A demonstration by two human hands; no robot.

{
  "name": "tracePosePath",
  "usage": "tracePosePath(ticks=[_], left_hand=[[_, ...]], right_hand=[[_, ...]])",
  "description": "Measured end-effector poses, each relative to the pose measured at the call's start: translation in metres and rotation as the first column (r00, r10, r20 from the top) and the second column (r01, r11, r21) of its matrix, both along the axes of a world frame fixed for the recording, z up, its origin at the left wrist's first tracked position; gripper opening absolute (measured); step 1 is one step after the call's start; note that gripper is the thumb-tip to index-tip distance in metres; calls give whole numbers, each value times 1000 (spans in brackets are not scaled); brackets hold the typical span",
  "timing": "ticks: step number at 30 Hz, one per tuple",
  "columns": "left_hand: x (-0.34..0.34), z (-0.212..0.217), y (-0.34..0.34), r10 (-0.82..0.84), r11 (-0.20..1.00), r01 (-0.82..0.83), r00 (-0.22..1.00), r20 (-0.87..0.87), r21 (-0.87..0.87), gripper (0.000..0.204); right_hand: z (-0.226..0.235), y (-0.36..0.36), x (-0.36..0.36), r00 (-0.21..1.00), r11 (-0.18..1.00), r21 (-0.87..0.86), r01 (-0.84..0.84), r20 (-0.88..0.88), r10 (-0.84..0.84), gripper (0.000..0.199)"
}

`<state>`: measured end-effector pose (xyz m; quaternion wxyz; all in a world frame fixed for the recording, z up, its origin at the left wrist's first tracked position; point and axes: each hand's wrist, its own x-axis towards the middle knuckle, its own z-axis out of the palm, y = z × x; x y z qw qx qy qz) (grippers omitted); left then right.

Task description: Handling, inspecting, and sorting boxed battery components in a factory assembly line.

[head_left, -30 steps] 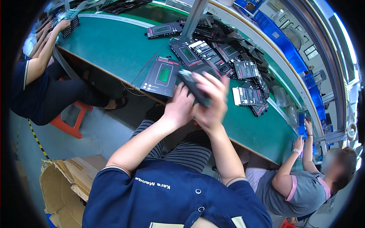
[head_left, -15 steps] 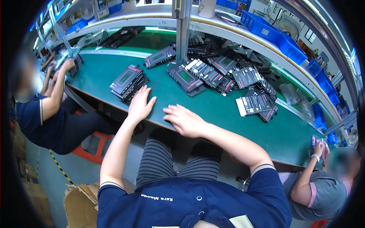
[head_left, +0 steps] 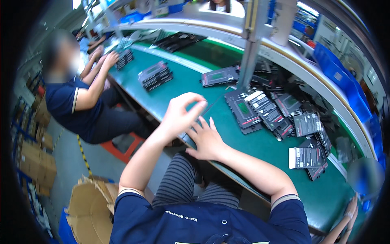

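My left hand (head_left: pixel 179 116) is lifted over the table's front edge, its fingers bent and its thumb apart from them, with nothing held. Just to its right my right hand (head_left: pixel 208 140) has its fingers spread, low over the green table (head_left: pixel 231 150), and it holds nothing. Whether its fingertips touch the surface I cannot tell. Beyond my left hand, to the far left, stands a neat stack of flat black boxes (head_left: pixel 155 75), apart from both hands. Right of my hands several more flat black boxes (head_left: pixel 266 110) lie in a loose pile.
A metal post (head_left: pixel 248 53) rises behind the table beside the pile. Blue bins (head_left: pixel 335 69) line the shelf at the right. A co-worker (head_left: pixel 77 95) sits at the left; another person's hands (head_left: pixel 351 211) show at the lower right. An opened cardboard box (head_left: pixel 91 207) stands on the floor.
The view has swung left. The stack of boxes has shifted left along the table, away from my left hand and toward the co-worker. My left hand has lifted; my right hand's fingers have spread.
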<state>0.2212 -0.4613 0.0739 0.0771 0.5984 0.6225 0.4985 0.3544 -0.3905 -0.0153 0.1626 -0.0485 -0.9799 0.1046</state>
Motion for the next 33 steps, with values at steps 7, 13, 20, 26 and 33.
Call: tracePosePath(ticks=[7,13,20,26,33], left_hand=[[146,93,-148,152,912,58,872,-466,405,4],[192,99,-219,402,894,-206,761,-509,398,17],[228,85,-236,423,889,-310,836,-349,337,13],[255,104,-260,811,573,-802,527,-253,167,20],[200,112,-295,667,740,-671,721,-188,50,15]], right_hand=[[-9,-22,-54,937,890,394,229,158,-311,64],[-24,-21,-63,949,882,436,180,159,-273,78],[-12,-56,-85,959,810,574,117,149,-243,62],[-40,-31,-104,992,779,614,-128,79,100,49],[-21,-18,-96,990,838,534,-110,130,47,56]])
